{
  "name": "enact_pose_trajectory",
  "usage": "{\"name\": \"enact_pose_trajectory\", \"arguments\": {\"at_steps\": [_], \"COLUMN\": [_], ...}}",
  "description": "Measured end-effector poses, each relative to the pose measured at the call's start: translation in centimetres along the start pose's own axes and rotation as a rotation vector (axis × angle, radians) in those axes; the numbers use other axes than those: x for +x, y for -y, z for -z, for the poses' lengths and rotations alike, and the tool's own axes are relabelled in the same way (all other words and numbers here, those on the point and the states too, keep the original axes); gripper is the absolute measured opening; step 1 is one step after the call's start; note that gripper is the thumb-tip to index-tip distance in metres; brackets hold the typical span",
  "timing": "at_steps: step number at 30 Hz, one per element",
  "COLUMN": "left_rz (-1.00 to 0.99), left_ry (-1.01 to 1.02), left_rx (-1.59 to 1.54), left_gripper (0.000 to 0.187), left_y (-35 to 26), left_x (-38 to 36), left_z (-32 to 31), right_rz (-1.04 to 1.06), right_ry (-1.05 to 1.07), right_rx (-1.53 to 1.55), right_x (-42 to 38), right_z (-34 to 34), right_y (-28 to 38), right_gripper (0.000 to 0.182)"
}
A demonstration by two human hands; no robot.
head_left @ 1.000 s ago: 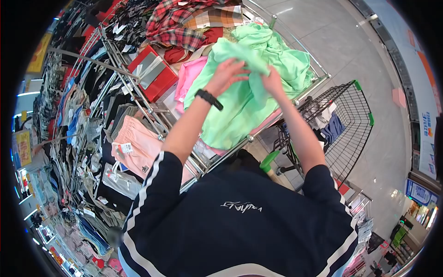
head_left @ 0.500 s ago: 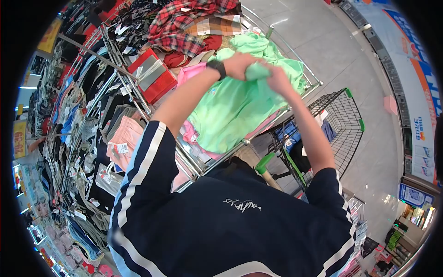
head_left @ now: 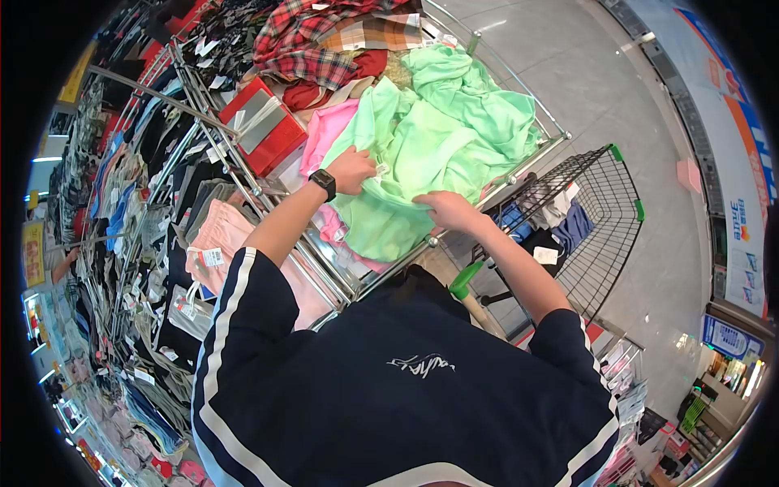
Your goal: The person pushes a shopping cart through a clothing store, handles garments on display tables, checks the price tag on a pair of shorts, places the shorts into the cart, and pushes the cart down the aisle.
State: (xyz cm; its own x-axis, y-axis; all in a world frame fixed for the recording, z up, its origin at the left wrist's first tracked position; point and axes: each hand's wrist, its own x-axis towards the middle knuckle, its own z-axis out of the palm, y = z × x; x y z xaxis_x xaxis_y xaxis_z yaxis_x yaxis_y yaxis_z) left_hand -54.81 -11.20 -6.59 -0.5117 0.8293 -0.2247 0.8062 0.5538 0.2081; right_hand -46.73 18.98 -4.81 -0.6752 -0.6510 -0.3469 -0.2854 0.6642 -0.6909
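Observation:
Light green garments [head_left: 438, 146] lie heaped over the front of a metal-railed display bin. My left hand [head_left: 353, 170], with a dark watch on its wrist, grips the edge of the green garment at its left side, beside a small white tag. My right hand [head_left: 445, 209] pinches the same garment's near edge, close to the front rail. The cloth hangs slightly stretched between both hands. Pink cloth [head_left: 329, 134] shows from under the green at the left.
Red plaid shirts [head_left: 304, 49] lie at the bin's back, with a red box [head_left: 264, 126] to the left. A black wire shopping cart [head_left: 596, 235] with clothes stands on the right. Racks of hanging clothes [head_left: 122, 219] fill the left. Metal rails [head_left: 519, 169] edge the bin.
Both hands have come down toward me and moved apart; earlier they were together over a bunched part of the green cloth. The garment now lies more spread out.

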Motion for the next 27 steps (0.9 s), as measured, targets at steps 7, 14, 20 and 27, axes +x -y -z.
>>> {"name": "enact_pose_trajectory", "arguments": {"at_steps": [7, 14, 20, 27], "left_rz": [0.099, 0.293, 0.429, 0.111], "left_ry": [-0.282, -0.139, -0.156, -0.417], "left_rx": [-0.205, -0.218, -0.321, -0.033], "left_gripper": [0.019, 0.034, 0.035, 0.041], "left_y": [0.1, -0.6, -1.5, -2.2], "left_x": [-3.4, -3.2, -2.2, -2.5], "left_z": [-2.6, -1.7, -0.8, 1.9], "right_rz": [0.156, 0.078, 0.083, -0.006], "right_ry": [-0.133, -0.237, -0.323, -0.511], "right_rx": [-0.03, 0.381, 0.521, 0.657], "right_x": [-0.2, -0.2, -1.4, -1.8], "right_z": [-2.7, -1.8, -0.9, -2.6], "right_y": [-2.1, -0.3, 1.9, 2.1], "right_gripper": [0.036, 0.021, 0.017, 0.024]}}
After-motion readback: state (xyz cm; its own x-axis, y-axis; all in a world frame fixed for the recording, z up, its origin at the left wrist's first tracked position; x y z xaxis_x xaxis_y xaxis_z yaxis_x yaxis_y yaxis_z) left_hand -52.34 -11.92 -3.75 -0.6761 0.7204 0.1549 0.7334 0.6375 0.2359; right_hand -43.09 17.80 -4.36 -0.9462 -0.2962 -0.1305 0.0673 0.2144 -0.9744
